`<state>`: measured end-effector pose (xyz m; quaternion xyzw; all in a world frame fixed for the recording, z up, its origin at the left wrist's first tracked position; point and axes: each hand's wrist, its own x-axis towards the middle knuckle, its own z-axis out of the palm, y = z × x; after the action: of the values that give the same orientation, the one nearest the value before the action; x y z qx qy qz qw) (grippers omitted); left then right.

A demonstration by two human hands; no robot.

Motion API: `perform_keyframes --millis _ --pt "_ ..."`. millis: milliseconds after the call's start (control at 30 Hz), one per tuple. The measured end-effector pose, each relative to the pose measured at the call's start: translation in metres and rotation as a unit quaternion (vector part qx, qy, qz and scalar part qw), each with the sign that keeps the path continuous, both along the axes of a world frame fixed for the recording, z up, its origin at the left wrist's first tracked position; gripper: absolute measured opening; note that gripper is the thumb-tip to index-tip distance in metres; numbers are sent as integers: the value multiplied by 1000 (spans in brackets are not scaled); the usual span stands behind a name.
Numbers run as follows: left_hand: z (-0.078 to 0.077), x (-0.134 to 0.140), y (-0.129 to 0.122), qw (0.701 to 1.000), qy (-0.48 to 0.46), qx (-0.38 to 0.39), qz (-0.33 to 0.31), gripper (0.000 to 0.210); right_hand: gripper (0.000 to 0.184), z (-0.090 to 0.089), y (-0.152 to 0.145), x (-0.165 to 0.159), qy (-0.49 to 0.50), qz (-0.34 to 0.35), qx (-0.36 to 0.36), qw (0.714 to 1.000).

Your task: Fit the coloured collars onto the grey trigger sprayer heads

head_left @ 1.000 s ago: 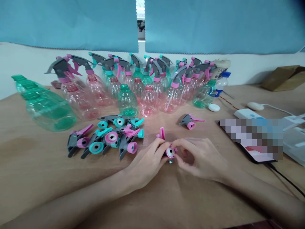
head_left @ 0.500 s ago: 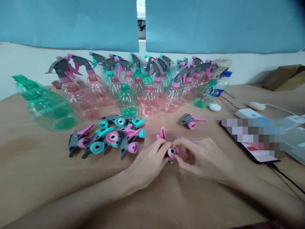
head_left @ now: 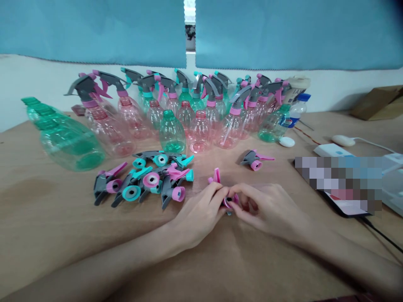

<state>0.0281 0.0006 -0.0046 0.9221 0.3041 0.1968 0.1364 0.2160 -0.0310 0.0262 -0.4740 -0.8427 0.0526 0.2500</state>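
Note:
A pink and grey trigger spray head (head_left: 215,175) lies between my hands at the front of the table, its open collar facing me. My left hand (head_left: 201,212) is closed around its left side and hides most of the body. The thumb and forefinger of my right hand (head_left: 262,207) pinch at the pink collar's mouth; whether a small part is between these fingertips I cannot tell. Left of my hands is a pile of pink and teal spray heads (head_left: 151,180). One more pink spray head (head_left: 254,160) lies beyond my right hand.
Pink and green spray bottles (head_left: 200,134), some topped with spray heads and some uncapped, stand along the back. Green bottles (head_left: 72,144) stand at left. On the right are a phone (head_left: 355,207) with a cable, a white power strip (head_left: 333,150) and a brown box (head_left: 378,102).
My right thumb and forefinger have closed in from beside the collar onto its mouth, covering part of it. My left hand keeps its hold. The view has shifted slightly.

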Motion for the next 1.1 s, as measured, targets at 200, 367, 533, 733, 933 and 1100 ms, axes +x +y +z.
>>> perform_keyframes --millis 200,367,533,733,933,1100 --pt "1 0 0 1000 0 -17 1 17 10 -8 -3 -5 35 -21 7 999" --pt "3 -1 0 1000 -3 -25 -3 19 11 -15 -3 -6 44 -22 52 997" --pt "4 0 1 999 -18 -35 -5 23 16 -15 3 3 74 22 55 995" --pt "0 -1 -1 1000 -20 -17 5 29 28 -12 6 6 54 53 85 994" --pt "0 -1 0 1000 -22 -12 -2 29 34 -15 4 6 77 99 46 991" --pt "1 -1 1 999 -28 -17 0 27 29 -16 4 7 100 96 41 990"
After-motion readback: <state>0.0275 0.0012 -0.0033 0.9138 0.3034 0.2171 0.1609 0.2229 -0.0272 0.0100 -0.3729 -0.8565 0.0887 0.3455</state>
